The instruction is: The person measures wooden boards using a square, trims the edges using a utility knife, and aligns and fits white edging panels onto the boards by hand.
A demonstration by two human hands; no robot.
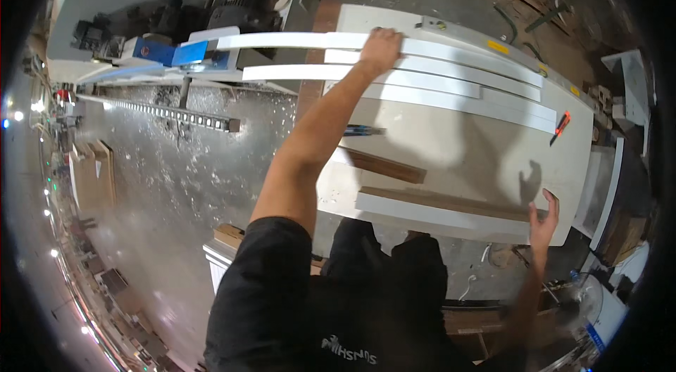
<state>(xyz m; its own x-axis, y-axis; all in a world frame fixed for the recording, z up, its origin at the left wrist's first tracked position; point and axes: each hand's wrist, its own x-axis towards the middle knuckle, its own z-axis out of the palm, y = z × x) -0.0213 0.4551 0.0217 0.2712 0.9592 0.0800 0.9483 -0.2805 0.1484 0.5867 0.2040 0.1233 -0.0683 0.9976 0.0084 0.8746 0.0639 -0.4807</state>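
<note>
Several long white strips (436, 78) lie side by side across the far part of a pale worktable (451, 140). My left hand (381, 49) is closed over the farthest of them, its fingers bent over the far edge. That strip reaches left past the table toward a machine's blue part. At the near right corner, my right hand (543, 223) has its thumb and fingers apart beside the end of a white-edged board (443, 211); whether it touches the board is unclear. An orange and black utility knife (561, 127) lies near the strips' right ends.
A spirit level (465, 35) runs along the table's far edge. Between strips and board lie a brown wood piece (384, 164) and a slim blue and black tool (362, 130). A machine with a dark motor (243, 2) stands at the far left, with a metal rail (169, 114) nearby.
</note>
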